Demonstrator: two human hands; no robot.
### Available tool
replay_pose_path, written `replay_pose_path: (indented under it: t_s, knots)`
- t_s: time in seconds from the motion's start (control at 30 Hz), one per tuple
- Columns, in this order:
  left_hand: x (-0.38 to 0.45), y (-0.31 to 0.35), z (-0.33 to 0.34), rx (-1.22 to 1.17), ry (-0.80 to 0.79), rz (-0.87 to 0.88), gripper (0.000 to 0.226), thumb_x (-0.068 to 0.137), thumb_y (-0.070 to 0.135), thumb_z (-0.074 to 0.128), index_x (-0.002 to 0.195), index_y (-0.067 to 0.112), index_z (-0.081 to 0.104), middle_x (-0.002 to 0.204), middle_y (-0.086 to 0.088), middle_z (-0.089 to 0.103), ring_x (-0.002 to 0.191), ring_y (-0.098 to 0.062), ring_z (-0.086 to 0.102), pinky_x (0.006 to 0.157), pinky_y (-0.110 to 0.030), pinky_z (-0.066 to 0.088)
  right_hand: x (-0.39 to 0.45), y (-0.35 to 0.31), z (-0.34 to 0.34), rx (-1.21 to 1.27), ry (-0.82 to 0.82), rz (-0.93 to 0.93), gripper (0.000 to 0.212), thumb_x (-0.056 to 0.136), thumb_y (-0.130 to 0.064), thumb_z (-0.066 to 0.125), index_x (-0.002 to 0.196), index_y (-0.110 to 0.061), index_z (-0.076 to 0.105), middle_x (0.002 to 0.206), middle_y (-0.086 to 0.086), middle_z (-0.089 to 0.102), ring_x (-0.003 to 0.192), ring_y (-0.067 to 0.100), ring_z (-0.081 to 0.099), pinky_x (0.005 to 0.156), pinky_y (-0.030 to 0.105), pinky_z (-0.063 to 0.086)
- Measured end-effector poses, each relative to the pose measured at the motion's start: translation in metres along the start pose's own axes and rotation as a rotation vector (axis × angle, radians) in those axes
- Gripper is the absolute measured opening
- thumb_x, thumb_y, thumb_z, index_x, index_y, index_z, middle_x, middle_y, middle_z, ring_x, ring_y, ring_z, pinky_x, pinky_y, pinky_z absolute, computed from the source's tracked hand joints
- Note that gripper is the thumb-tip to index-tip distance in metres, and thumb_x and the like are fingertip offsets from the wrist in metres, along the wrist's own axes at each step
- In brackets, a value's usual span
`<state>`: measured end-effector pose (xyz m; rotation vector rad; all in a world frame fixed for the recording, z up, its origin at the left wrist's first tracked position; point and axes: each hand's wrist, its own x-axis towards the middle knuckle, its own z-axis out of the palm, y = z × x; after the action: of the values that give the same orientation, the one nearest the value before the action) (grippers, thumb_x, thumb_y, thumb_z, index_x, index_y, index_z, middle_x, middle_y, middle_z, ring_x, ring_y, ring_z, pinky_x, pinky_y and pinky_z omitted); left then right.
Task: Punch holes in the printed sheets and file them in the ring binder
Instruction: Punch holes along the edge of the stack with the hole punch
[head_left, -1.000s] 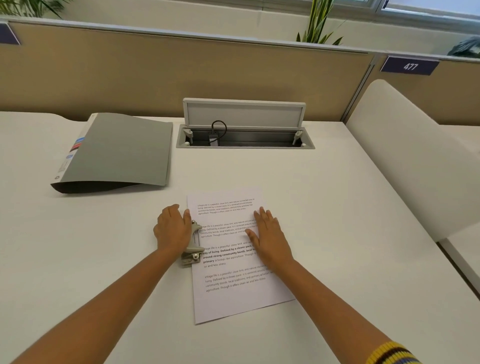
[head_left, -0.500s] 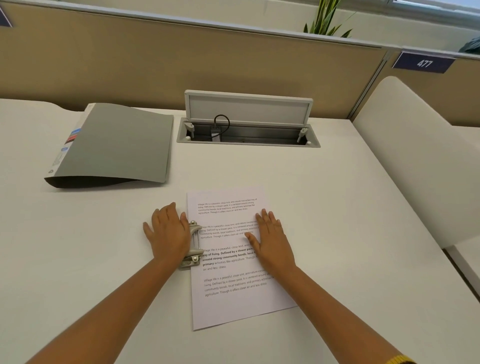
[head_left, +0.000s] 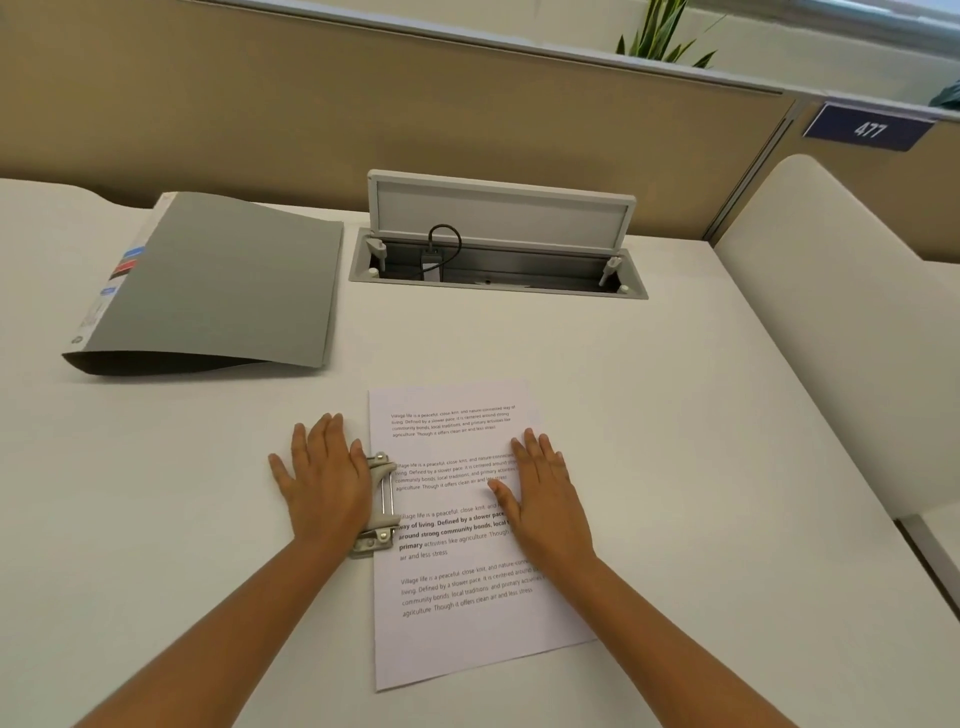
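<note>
A printed sheet (head_left: 457, 613) lies on the white desk, its left edge slid into a grey metal hole punch (head_left: 382, 506). My left hand (head_left: 322, 480) lies flat on top of the punch with straight, spread fingers, covering most of it. My right hand (head_left: 545, 493) rests flat on the right half of the sheet, fingers straight. The grey ring binder (head_left: 218, 286) lies shut at the back left, spine label to the left, well apart from both hands.
An open cable hatch (head_left: 498, 270) with a raised lid and a plugged cable sits in the desk behind the sheet. A beige partition runs along the back. A white divider panel (head_left: 831, 332) rises on the right. The desk's right edge drops off near it.
My left hand's fingers went from curled over the punch to straight and spread flat on it. The right hand and sheet stayed in place. The camera tilted slightly down.
</note>
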<state>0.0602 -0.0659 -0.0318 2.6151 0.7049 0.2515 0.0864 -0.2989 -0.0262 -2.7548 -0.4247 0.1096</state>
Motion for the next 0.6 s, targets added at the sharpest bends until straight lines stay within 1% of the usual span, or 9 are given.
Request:
replay_pose_path:
  t_s: [0.13,0.23,0.33,0.43,0.53,0.6]
  knots:
    - [0.0,0.006,-0.003,-0.013,-0.041,-0.033,0.045,0.096,0.027,0.034,0.136,0.007,0.038,0.147,-0.01,0.036,0.142,-0.03,0.019,0.112,-0.058,0.009,0.0,0.0,0.0,0.006,0.003,0.002,0.093,0.077,-0.072,-0.005,0.148,-0.016,0.016,0.158,-0.001,0.006,0.142,0.005,-0.006,0.115,0.023,-0.007]
    - [0.001,0.015,-0.009,-0.039,-0.076,-0.072,0.048,0.097,0.034,0.029,0.137,0.008,0.036,0.147,-0.012,0.036,0.142,-0.03,0.017,0.112,-0.058,0.009,0.0,0.0,-0.001,0.013,0.012,0.001,0.096,0.075,-0.073,-0.009,0.147,-0.015,0.017,0.158,0.001,0.008,0.144,0.01,-0.003,0.115,0.024,-0.007]
    - [0.005,0.025,-0.019,-0.113,-0.109,-0.116,0.049,0.096,0.04,0.028,0.129,0.007,0.041,0.138,-0.015,0.043,0.136,-0.032,0.029,0.111,-0.058,0.014,-0.001,-0.003,-0.004,0.026,0.0,0.017,0.092,0.077,-0.07,-0.004,0.148,-0.015,0.016,0.158,0.001,0.007,0.145,0.012,-0.002,0.115,0.024,-0.007]
    - [0.004,0.029,-0.029,-0.19,-0.145,-0.162,0.051,0.093,0.048,0.03,0.113,0.005,0.048,0.123,-0.015,0.052,0.121,-0.033,0.044,0.107,-0.057,0.021,-0.001,-0.005,-0.007,0.034,-0.007,0.029,0.09,0.077,-0.068,-0.001,0.148,-0.015,0.016,0.158,0.001,0.007,0.146,0.013,-0.001,0.115,0.023,-0.007]
    - [-0.003,0.021,-0.035,-0.157,-0.182,-0.158,0.05,0.09,0.052,0.034,0.098,0.008,0.056,0.115,-0.014,0.055,0.108,-0.033,0.05,0.1,-0.053,0.033,-0.002,-0.005,-0.008,0.046,-0.006,0.032,0.09,0.077,-0.068,0.0,0.148,-0.015,0.017,0.158,0.001,0.008,0.146,0.013,0.0,0.115,0.023,-0.006]
    - [-0.009,0.016,-0.037,-0.116,-0.217,-0.135,0.049,0.089,0.052,0.038,0.098,0.008,0.058,0.115,-0.014,0.054,0.107,-0.032,0.051,0.098,-0.049,0.037,-0.003,-0.004,-0.009,0.049,-0.015,0.031,0.092,0.076,-0.07,-0.001,0.148,-0.016,0.016,0.158,0.001,0.007,0.146,0.013,-0.001,0.115,0.024,-0.007]
